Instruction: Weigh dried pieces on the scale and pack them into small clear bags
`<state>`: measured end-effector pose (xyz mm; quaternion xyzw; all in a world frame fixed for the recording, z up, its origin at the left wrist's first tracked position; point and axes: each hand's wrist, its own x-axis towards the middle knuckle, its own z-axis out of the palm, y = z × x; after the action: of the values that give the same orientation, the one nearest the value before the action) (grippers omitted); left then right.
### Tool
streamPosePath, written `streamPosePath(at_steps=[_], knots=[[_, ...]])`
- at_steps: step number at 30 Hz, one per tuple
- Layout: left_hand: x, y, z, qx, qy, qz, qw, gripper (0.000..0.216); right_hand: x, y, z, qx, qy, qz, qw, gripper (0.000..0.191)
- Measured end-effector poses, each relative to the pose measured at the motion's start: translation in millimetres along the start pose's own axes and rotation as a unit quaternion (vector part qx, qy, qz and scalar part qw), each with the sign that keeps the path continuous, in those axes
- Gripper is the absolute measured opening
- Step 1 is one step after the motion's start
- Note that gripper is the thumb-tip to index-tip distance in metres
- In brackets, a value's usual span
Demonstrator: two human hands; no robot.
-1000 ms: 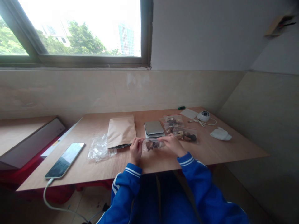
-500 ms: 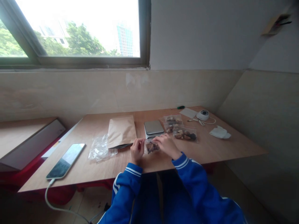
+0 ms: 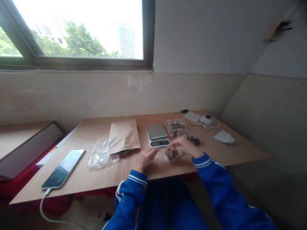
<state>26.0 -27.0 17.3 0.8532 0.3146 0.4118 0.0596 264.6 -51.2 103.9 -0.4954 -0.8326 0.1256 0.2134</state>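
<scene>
My right hand point(image 3: 185, 146) pinches the top of a small clear bag of dark dried pieces point(image 3: 172, 153), which hangs just above the wooden table point(image 3: 100, 172) near its front edge. My left hand point(image 3: 146, 158) rests on the table to the bag's left, fingers stretched out and holding nothing. A small silver kitchen scale point(image 3: 157, 135) stands just behind both hands. A few more filled clear bags point(image 3: 183, 132) lie to the right of the scale, behind my right hand.
A brown paper pouch point(image 3: 124, 136) lies left of the scale, with crumpled empty clear bags point(image 3: 99, 155) beside it. A phone on a white cable point(image 3: 63, 168) lies at the left. A white round device point(image 3: 206, 119), a card and a white tissue point(image 3: 223, 137) sit at the far right.
Both hands held the small bag between them; now my left hand has let go and opened, and my right hand has carried the bag to the right.
</scene>
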Motion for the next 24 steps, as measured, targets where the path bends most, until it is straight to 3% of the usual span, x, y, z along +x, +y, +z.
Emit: streamPosePath(at_steps=[3, 8, 10, 13, 17, 19, 24], knots=[[1, 0, 0, -0.022, 0.009, -0.036, 0.999, 0.019, -3, 22, -12, -0.067, -0.009, 0.018, 0.998, 0.034], [1, 0, -10, -0.063, 0.073, -0.187, 0.978, 0.026, -15, 56, -28, -0.232, 0.048, 0.142, 0.961, 0.034], [2, 1, -13, -0.056, 0.070, -0.205, 0.975, 0.028, -24, 58, -23, -0.296, 0.104, 0.185, 0.931, 0.040], [3, 2, -13, -0.046, 0.066, -0.209, 0.975, 0.028, -41, 48, 6, -0.323, 0.165, 0.246, 0.899, 0.043], [2, -1, -11, -0.034, 0.098, -0.246, 0.964, 0.029, -59, 45, 58, -0.282, 0.125, 0.275, 0.910, 0.052], [2, -2, -11, -0.025, 0.129, -0.269, 0.954, 0.028, -57, 57, 69, -0.263, 0.102, 0.274, 0.919, 0.055], [4, -2, -16, 0.038, 0.186, -0.320, 0.928, 0.024, -26, 98, 46, -0.204, 0.049, 0.285, 0.935, 0.052]])
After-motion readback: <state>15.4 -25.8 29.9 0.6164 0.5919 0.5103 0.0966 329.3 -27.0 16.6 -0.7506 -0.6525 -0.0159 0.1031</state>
